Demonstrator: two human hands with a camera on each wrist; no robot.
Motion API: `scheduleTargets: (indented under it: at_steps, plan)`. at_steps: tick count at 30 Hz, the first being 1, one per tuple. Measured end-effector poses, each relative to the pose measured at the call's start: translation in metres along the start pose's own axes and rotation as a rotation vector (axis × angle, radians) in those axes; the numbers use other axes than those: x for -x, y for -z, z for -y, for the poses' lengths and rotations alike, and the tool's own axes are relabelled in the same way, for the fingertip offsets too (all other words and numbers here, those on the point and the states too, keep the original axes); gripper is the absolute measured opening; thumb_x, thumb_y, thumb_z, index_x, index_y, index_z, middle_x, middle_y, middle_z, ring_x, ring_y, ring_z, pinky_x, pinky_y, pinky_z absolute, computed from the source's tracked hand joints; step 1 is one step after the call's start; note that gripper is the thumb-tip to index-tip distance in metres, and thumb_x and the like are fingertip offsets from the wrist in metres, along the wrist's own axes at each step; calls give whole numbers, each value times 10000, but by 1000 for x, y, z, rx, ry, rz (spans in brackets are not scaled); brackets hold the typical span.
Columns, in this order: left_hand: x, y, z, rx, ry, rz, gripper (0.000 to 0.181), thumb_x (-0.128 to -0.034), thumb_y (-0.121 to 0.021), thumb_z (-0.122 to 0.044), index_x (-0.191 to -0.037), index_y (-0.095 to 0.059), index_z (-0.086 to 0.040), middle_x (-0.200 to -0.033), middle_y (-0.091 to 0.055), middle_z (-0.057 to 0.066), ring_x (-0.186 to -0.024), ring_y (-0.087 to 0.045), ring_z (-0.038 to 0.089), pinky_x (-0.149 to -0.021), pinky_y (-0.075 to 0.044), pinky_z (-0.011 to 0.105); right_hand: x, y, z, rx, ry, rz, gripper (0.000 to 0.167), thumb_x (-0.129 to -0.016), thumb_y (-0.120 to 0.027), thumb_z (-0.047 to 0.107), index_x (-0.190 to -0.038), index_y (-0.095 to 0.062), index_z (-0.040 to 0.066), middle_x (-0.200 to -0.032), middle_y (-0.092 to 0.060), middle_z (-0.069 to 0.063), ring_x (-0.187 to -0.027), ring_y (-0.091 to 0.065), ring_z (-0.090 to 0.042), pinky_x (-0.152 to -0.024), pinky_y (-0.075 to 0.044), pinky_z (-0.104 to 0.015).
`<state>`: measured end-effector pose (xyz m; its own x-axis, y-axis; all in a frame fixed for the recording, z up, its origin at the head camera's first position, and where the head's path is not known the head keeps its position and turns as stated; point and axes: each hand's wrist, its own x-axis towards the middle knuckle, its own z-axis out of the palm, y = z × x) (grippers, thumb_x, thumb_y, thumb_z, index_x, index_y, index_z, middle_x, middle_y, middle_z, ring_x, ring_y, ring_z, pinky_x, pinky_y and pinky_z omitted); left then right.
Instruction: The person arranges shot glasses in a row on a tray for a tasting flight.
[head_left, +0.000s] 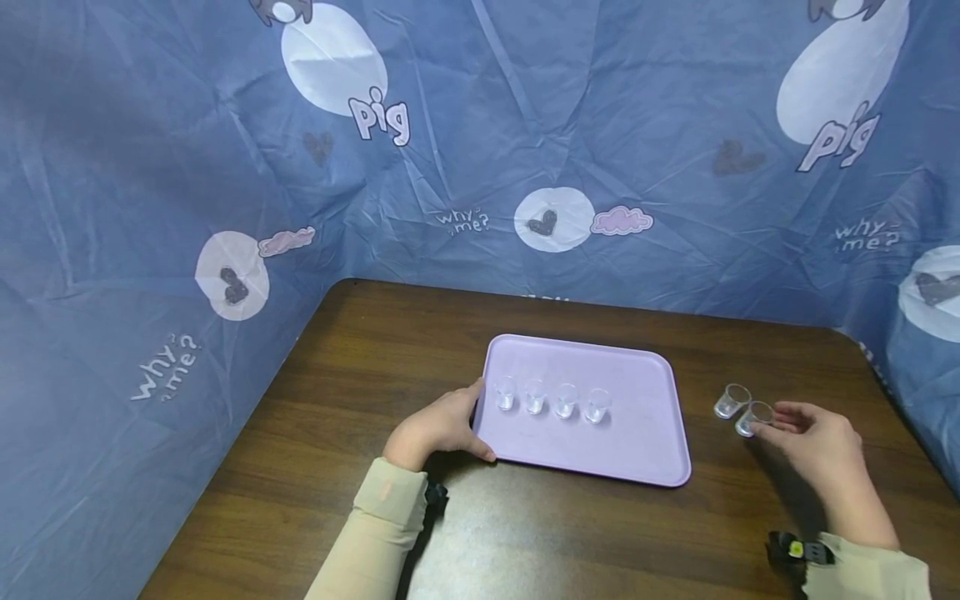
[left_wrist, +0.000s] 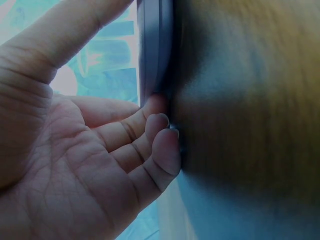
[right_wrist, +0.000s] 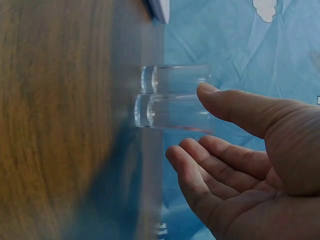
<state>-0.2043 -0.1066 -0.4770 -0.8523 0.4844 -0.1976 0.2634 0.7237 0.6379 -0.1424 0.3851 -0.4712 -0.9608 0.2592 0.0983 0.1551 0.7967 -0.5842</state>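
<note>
A lilac tray [head_left: 645, 450] lies on the table with a row of several small clear shot glasses [head_left: 566, 402] on its left half. My left hand [head_left: 438, 429] holds the tray's front left corner, thumb by the front edge and fingers against the left side. In the left wrist view, bent fingertips [left_wrist: 165, 150] meet the tabletop beside the tray's rim [left_wrist: 155, 50]. To the right of the tray stand two more shot glasses, a farther one [head_left: 732, 402] and a nearer one [head_left: 753, 419]. Around the nearer glass my right hand [right_wrist: 240, 155] is spread, its thumb overlapping the rim and its fingers apart from the glass.
The brown wooden table [head_left: 360, 350] has rounded far corners. Blue printed fabric [head_left: 465, 167] hangs behind it and along both sides. A dark wrist device [head_left: 798, 550] sits by the right sleeve.
</note>
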Motion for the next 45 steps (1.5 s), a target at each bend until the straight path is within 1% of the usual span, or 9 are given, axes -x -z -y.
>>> scheduleTargets:
  at_steps: [4, 6, 11, 16, 23, 29, 36, 40, 45]
  plan:
    - [0, 0, 0, 4, 0, 0, 1237, -652, -990, -261, -1561, -234, 100, -1487, -455, 262, -1319, -478, 322, -1089, -382, 437, -3, -4, -1, 20, -23, 21, 577, -846, -845, 301, -1147, -651, -151, -992, -714, -274, -827, -700, -323, -711, -449, -437]
    - [0, 0, 0, 7, -2, -1, 1236, -651, -991, -259, -1559, -235, 104, -1485, -456, 265, -1317, -480, 323, -1088, -384, 440, -4, -6, -2, 23, -29, 28, 565, -848, -841, 288, -1141, -649, -156, -969, -715, -271, -869, -686, -403, -711, -449, -461]
    - [0, 0, 0, 2, -3, 0, 1229, -655, -988, -259, -1559, -237, 102, -1495, -445, 265, -1325, -474, 322, -1094, -377, 431, -7, -9, -4, 31, -23, 25, 528, -855, -835, 259, -1128, -656, -156, -951, -712, -266, -868, -669, -413, -719, -439, -495]
    - [0, 0, 0, 6, 4, 2, 1228, -657, -988, -263, -1557, -238, 106, -1504, -433, 267, -1335, -465, 325, -1097, -374, 431, -6, -11, -6, 32, -27, 26, 497, -863, -824, 249, -1116, -667, -148, -939, -712, -254, -874, -657, -413, -689, -436, -453]
    - [0, 0, 1, 8, 9, 3, 1229, -656, -988, -264, -1557, -238, 106, -1510, -426, 267, -1346, -455, 327, -1102, -368, 432, -5, -12, -4, 29, -12, 35, 459, -876, -803, 237, -1109, -678, -138, -947, -711, -259, -902, -647, -441, -702, -437, -491]
    - [0, -1, 2, 15, 10, 3, 1233, -655, -989, -270, -1560, -237, 100, -1504, -434, 263, -1330, -467, 323, -1092, -378, 440, -4, -12, -3, 31, -7, 26, 415, -878, -805, 222, -1084, -697, -121, -920, -720, -230, -838, -660, -364, -670, -425, -419]
    - [0, 0, 0, 21, -5, -1, 1236, -653, -991, -255, -1565, -232, 92, -1491, -450, 262, -1293, -495, 311, -1074, -397, 437, -2, -10, -1, 36, 13, -5, 417, -882, -805, 247, -1078, -708, -109, -921, -726, -227, -820, -670, -346, -697, -410, -443]
    - [-1, -1, 1, 19, -12, -3, 1234, -652, -991, -254, -1563, -234, 95, -1482, -459, 263, -1286, -500, 312, -1069, -401, 437, -1, -8, -1, 30, 7, -16, 418, -885, -806, 258, -1072, -709, -103, -923, -727, -228, -774, -666, -287, -694, -403, -429]
    - [-1, -1, 2, 19, -15, -4, 1234, -653, -991, -255, -1564, -235, 93, -1472, -471, 259, -1284, -502, 311, -1069, -401, 439, 1, -6, 1, 27, 33, -40, 391, -885, -807, 244, -1050, -712, -98, -922, -729, -232, -763, -672, -274, -762, -375, -493]
